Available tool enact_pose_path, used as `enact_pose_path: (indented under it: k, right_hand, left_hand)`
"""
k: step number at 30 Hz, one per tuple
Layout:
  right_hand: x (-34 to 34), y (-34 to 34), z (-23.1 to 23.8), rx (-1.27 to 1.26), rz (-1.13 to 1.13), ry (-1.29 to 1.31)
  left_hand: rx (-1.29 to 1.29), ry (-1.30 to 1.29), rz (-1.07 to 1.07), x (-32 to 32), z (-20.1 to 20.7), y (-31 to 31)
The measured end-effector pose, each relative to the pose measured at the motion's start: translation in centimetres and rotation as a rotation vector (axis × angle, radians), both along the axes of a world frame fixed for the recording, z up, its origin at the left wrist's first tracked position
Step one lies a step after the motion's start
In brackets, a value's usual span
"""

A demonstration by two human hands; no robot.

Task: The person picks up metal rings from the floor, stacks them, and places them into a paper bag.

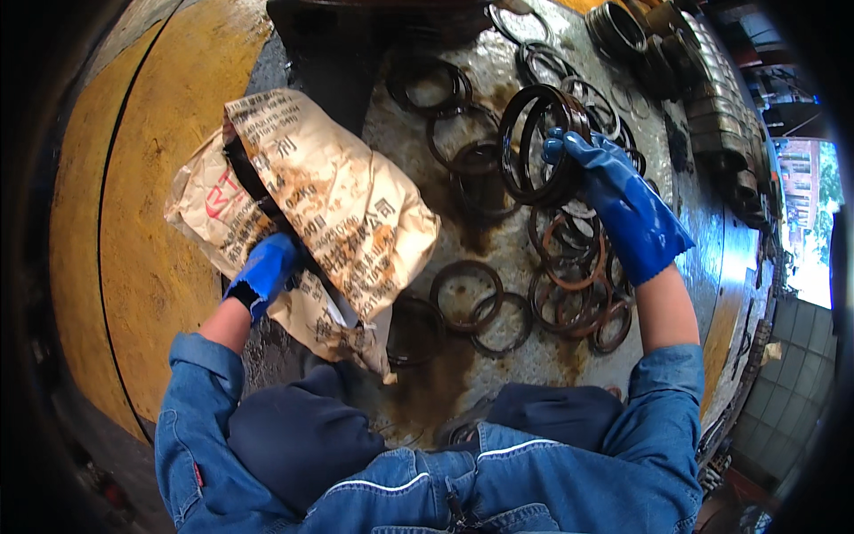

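My right hand (614, 191), in a blue rubber glove, is closed around the rim of a few dark, shiny rings (513, 147) held upright together above the floor. They look wet with oil. My left hand (269, 271), also gloved in blue, reaches into the gaping mouth of a crumpled brown paper sack (356, 214). Its fingers are hidden inside the sack, so I cannot see what they grip. Dark printing and brown stains cover the paper. Below my right hand lie several loose rings (467, 264), some overlapping, black or rusty brown.
The rings lie on an oil-stained grey metal surface (436, 365). To the left are worn yellow panels (133, 222). Stacked cylindrical metal parts (721, 133) line the far right, and more rings (520, 25) lie at the back. My knees (302, 436) are close to the sack.
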State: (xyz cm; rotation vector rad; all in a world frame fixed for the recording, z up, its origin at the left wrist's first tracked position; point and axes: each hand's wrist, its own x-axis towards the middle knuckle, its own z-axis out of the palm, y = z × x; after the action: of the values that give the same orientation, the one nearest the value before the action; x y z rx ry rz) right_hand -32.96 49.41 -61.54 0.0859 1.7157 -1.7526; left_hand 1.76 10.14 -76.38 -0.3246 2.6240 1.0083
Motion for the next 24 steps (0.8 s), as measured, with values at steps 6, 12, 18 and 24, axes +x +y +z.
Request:
enact_pose_path:
  k: [6, 12, 18, 24]
  right_hand:
    - [8.1, 3.6, -0.9, 0.135, 0.116, -0.078]
    - [12.0, 2.6, -2.7, 0.019, 0.166, -0.109]
    - [12.3, -0.3, -3.3, -0.097, 0.409, -0.052]
    - [13.6, -5.0, -7.3, -0.103, 0.237, -0.260]
  left_hand:
    - [0.219, -0.223, 0.343, -1.8, 1.2, 1.2]
    - [0.268, -0.283, 0.504, -1.4, 2.4, 2.3]
    - [0.217, -0.203, 0.595, 1.4, 3.7, 2.6]
    - [0.405, -0.173, 0.813, 4.4, 9.5, 3.9]
